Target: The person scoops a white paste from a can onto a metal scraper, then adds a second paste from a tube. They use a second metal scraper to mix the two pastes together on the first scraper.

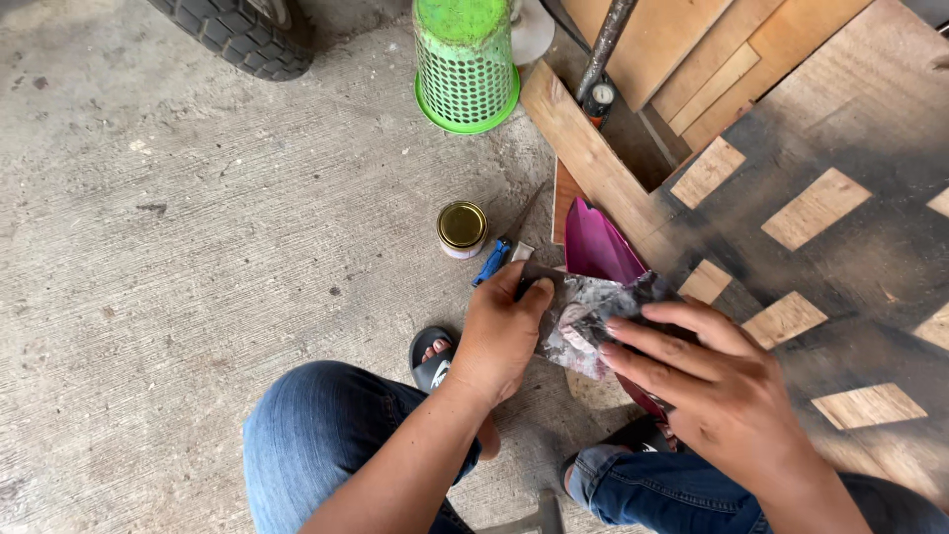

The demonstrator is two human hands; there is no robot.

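Upper left of the frame: black treaded rubber tyre (242, 35) on the grey concrete floor (148, 247). Top centre: green plastic mesh basket (465, 64), standing mouth down. Below it, mid-frame: small round tin with a gold metal lid (462, 228), lid on, with a small blue plastic tool (491, 262) lying just beside it on the right.

Centre: left hand (499, 341), grip closed on the left edge of a crumpled grey sheet of worn abrasive paper (583, 311), thumb on top. The sheet sits centre frame, held between both hands, over the lower end of a magenta curved panel (598, 247). Right hand (707, 381) lies flat on the sheet's right side, fingers spread and pressing down; not clamped around it.

Bottom: blue denim jeans (316, 435) on both knees, black sandal (432, 361) between them.

Right half: large plywood board with black overspray and bare rectangular patches (830, 227). Upper right: stacked bare wooden planks (692, 49).
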